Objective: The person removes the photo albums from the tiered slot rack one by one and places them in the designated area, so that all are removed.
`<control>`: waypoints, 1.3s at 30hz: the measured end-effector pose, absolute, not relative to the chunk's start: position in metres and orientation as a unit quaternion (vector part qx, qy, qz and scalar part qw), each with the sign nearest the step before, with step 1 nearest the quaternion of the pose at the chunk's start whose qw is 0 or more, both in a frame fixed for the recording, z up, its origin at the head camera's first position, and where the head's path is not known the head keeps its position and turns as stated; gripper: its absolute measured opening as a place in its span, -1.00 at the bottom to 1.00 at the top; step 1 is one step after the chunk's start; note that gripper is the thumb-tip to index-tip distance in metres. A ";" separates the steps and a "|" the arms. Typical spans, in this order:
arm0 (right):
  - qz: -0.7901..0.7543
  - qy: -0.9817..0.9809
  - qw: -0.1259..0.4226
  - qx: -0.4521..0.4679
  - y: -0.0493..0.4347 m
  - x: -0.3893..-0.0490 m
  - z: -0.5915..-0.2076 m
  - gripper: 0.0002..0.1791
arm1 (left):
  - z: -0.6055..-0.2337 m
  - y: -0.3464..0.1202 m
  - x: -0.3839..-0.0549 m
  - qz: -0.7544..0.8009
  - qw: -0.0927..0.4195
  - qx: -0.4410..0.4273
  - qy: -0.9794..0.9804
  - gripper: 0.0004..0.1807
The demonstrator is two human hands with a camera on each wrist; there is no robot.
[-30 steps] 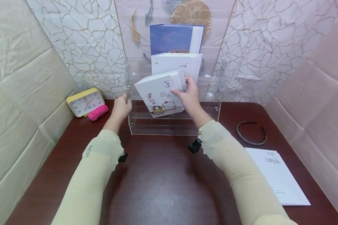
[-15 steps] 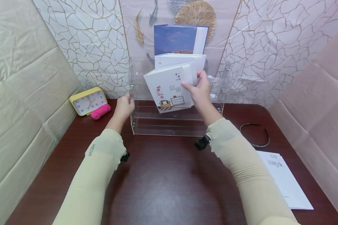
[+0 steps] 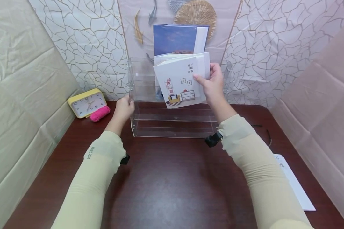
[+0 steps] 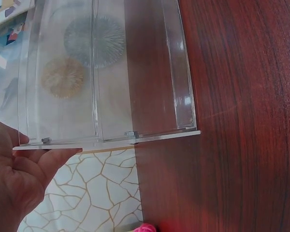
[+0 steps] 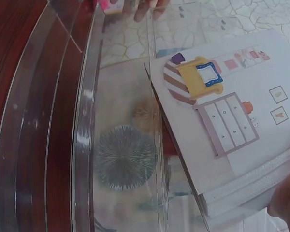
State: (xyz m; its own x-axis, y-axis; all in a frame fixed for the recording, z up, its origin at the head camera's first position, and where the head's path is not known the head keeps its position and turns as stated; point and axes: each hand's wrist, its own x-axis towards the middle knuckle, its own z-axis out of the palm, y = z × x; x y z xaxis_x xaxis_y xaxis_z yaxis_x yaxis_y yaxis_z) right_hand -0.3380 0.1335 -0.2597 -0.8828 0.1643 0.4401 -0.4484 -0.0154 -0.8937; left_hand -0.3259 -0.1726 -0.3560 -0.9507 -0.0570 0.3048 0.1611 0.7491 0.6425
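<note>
My right hand point(image 3: 215, 84) grips the right edge of a white book point(image 3: 179, 86), thumb on the cover. A drawing of a yellow armchair and a chest of drawers decorates that cover. The book tilts in front of the clear acrylic rack point(image 3: 175, 132), overlapping another white book point(image 3: 160, 57) in the head view. Behind them a blue book point(image 3: 175, 38) stands at the back of the rack. At the rack's left side, my left hand point(image 3: 124, 109) holds the edge of the side panel; the left wrist view shows its thumb and fingers point(image 4: 58, 162) on either side of that panel.
A yellow clock point(image 3: 87, 103) and a pink yarn roll point(image 3: 99, 114) sit left of the rack on the dark red table point(image 3: 166, 184). To the right lie a dark headband point(image 3: 268, 136) and a white book or paper stack point(image 3: 296, 184), partly behind the right sleeve.
My right hand has moved the white book up and to the right, away from the rack's lower tiers and over the white book behind. The left hand stays on the side panel.
</note>
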 end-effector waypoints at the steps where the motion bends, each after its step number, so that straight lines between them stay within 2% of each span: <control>1: 0.703 -0.669 0.217 0.110 0.135 -0.338 -0.259 -0.59 | -0.356 -0.172 -0.326 -0.355 0.153 -0.029 -0.922 -0.73; 9: 0.703 -0.668 0.207 0.133 0.150 -0.333 -0.254 -0.62 | -0.354 -0.171 -0.325 -0.369 0.136 -0.029 -0.919 -0.69; 14: 0.717 -0.652 0.210 0.131 0.162 -0.328 -0.240 -0.62 | -0.356 -0.175 -0.327 -0.359 0.148 -0.032 -0.921 -0.71; 21: 0.721 -0.654 0.192 0.124 0.191 -0.304 -0.224 -0.64 | -0.356 -0.175 -0.328 -0.365 0.144 -0.035 -0.919 -0.76; 30: 0.702 -0.704 0.085 0.067 0.225 -0.253 -0.246 -0.72 | -0.354 -0.174 -0.330 -0.365 0.143 -0.032 -0.919 -0.70; 34: 0.692 -0.721 0.015 0.017 0.243 -0.226 -0.280 -0.73 | -0.353 -0.174 -0.327 -0.369 0.138 -0.032 -0.919 -0.68; 39: 0.676 -0.734 -0.052 -0.040 0.268 -0.194 -0.331 -0.66 | -0.355 -0.173 -0.322 -0.363 0.136 -0.035 -0.921 -0.77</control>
State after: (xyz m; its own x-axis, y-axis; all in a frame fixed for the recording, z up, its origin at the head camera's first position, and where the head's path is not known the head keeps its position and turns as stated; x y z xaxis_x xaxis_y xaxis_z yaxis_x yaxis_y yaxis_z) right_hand -0.1944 0.2684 -0.3310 -0.9912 -0.0117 -0.1316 0.1302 0.0820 -0.9881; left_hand -0.3220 -0.1730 -0.3546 -0.9604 -0.0353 0.2764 0.1627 0.7342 0.6592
